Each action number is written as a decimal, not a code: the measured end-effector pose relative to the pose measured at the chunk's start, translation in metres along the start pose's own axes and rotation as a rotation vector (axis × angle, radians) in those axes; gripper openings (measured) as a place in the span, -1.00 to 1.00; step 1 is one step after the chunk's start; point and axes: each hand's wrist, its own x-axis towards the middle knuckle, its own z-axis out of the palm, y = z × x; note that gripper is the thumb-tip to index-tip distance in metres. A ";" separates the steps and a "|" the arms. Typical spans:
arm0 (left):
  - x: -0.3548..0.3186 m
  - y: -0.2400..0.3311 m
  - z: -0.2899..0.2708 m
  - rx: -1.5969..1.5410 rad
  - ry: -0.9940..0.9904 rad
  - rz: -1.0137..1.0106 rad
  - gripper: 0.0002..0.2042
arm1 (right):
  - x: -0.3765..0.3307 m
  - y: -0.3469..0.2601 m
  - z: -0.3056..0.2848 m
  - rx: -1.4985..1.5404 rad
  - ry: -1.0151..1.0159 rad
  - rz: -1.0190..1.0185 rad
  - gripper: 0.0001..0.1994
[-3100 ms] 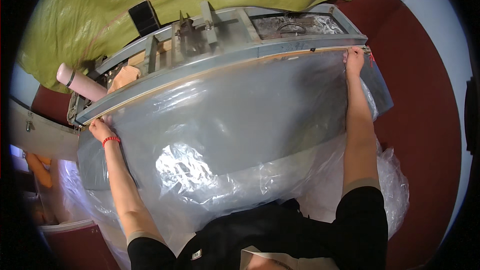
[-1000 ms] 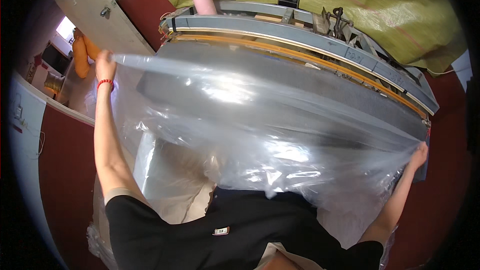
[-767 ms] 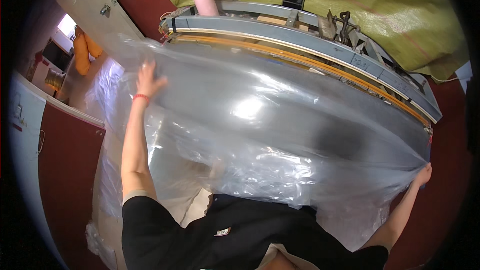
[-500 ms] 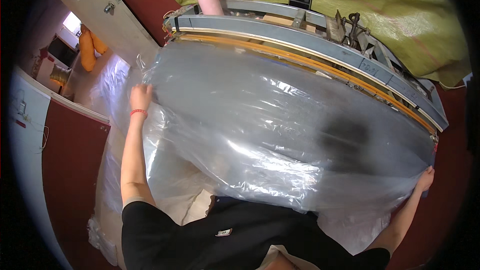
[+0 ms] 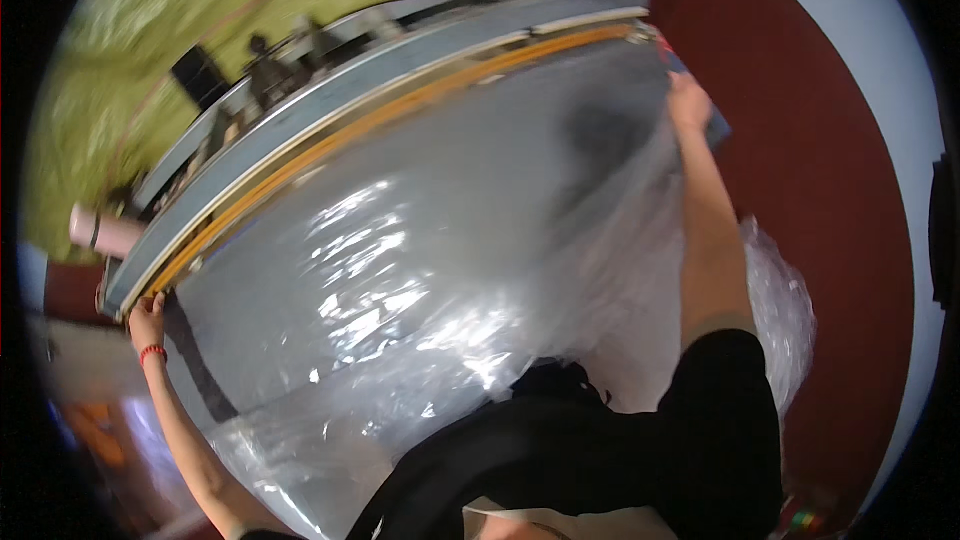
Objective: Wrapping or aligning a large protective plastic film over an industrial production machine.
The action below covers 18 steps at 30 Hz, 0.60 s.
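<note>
A wide sheet of clear plastic film [image 5: 450, 325] stretches over the grey table and hangs in bright folds along the side nearest me. My left hand [image 5: 148, 318], with a red bracelet at the wrist, is closed on the film at the left end of the orange strip [image 5: 375, 118]. Its fingertips are small and slightly blurred. At the far right corner of the table my right hand [image 5: 688, 105] pinches the film's other edge. From there the film falls down past my right forearm.
Behind the film runs a long grey metal beam [image 5: 350, 90] with machine parts. A pink flask [image 5: 105, 232] stands by its left end. A yellow-green woven sheet [image 5: 220, 0] covers the back. To the right are a dark red wall [image 5: 820, 210] and bunched plastic [image 5: 780, 300].
My view has turned toward the right end of the table. The left hand has moved to the strip's left end, and the right hand has gone to the far right corner. The film lies closer to the beam.
</note>
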 end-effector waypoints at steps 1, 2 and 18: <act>0.002 0.036 0.014 -0.235 -0.040 0.105 -0.73 | 0.004 0.001 0.004 0.084 0.013 0.015 -0.68; -0.004 0.082 0.026 -0.463 -0.079 0.199 -0.75 | 0.008 0.008 0.013 0.209 0.050 0.009 -0.66; -0.288 0.615 0.105 -1.308 -0.863 0.869 -0.85 | 0.001 0.021 -0.001 0.378 0.116 0.024 -0.70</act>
